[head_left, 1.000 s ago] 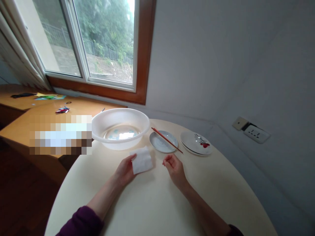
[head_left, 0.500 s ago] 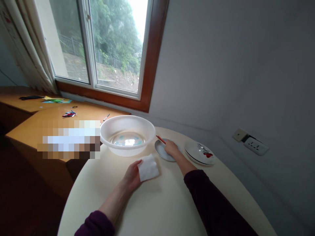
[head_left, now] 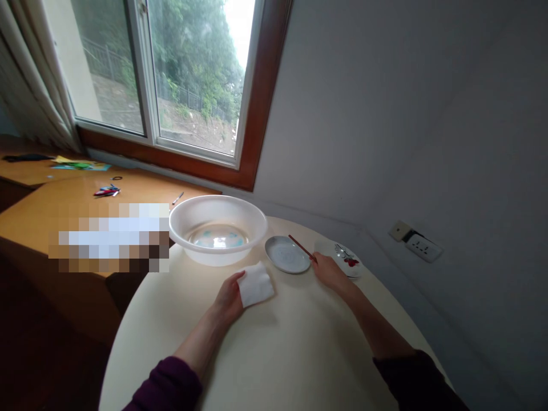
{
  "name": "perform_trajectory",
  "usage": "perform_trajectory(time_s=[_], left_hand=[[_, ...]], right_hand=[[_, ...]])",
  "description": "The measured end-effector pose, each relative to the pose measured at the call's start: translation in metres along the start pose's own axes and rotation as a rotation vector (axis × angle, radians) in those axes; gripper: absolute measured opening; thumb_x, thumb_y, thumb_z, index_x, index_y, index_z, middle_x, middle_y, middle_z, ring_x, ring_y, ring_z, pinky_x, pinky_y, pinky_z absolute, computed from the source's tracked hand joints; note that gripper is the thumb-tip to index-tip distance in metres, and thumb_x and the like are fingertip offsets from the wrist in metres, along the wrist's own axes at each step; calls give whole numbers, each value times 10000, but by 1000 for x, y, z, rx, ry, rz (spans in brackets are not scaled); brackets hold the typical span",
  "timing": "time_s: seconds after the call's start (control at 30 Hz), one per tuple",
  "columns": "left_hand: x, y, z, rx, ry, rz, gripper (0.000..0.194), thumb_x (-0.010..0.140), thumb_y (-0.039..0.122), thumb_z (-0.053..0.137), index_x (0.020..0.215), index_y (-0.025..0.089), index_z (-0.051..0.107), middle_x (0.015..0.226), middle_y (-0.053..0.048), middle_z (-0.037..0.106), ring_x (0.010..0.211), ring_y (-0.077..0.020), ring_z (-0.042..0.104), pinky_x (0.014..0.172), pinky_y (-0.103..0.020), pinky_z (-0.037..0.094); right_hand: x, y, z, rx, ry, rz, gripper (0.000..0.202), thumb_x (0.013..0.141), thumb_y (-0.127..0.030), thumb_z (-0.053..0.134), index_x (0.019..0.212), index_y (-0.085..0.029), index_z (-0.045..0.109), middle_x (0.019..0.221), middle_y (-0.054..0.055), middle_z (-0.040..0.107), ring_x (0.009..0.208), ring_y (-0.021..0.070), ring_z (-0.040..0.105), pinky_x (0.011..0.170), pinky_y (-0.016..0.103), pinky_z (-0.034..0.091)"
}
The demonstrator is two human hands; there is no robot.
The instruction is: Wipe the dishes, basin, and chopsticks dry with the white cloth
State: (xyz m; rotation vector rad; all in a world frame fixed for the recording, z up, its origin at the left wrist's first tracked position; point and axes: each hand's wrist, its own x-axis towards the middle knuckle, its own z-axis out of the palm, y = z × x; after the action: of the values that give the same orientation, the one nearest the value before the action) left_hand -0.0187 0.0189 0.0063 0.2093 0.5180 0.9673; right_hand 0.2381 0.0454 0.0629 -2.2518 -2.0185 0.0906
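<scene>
My left hand [head_left: 230,297] is closed on a folded white tissue [head_left: 256,285], held over the table in front of the basin. Thin reddish-brown chopsticks [head_left: 302,247] stick out of my closed right hand [head_left: 329,268]; I cannot tell how many there are. Their far ends point up and left above a pale grey plate [head_left: 287,255]. My right hand is at that plate's right side and partly covers a white plate with a red flower pattern [head_left: 346,258].
A translucent white basin [head_left: 219,257] stands at the back of the round cream table [head_left: 274,354]. To the left, a wooden desk [head_left: 141,185] carries several pens [head_left: 107,191] and a blurred-out patch. A wall socket [head_left: 423,248] is at right.
My right hand has moved right with the chopsticks, off the grey plate to beside the flowered plate. My left hand still holds the tissue. The view has shifted slightly.
</scene>
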Motion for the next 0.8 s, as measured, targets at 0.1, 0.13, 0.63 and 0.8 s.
perform_trajectory(time_s=[0.1,0.13,0.63,0.8], left_hand=[[0,-1,1,18,-7,-13,358,785,158,503,1109,14,547,823,-146,709,768,-257,678,784,-377,504],[0,-2,1,18,-15,-15,367,786,153,496,1123,13,539,825,-147,710,777,-259,678,791,-382,503],[1,-1,-1,-17,-35,-3,395,786,151,497,1166,49,525,928,-140,710,861,-260,670,851,-410,494],[-1,-1,2,0,-1,2,391,776,146,503,1152,41,524,875,-129,718,806,-246,680,821,-387,507]], right_hand=[[-46,37,2,-10,-22,41,221,879,-109,377,984,-116,571,978,147,652,902,213,607,718,259,373],[-59,49,6,-12,-37,62,218,871,-104,385,991,-124,566,975,137,654,892,209,610,711,253,372],[-104,115,50,-14,-30,247,244,834,-97,381,1046,-125,499,999,131,636,923,212,596,766,259,385],[-97,116,51,-33,-35,227,252,835,-110,388,1055,-110,510,1056,145,608,961,223,574,796,281,387]])
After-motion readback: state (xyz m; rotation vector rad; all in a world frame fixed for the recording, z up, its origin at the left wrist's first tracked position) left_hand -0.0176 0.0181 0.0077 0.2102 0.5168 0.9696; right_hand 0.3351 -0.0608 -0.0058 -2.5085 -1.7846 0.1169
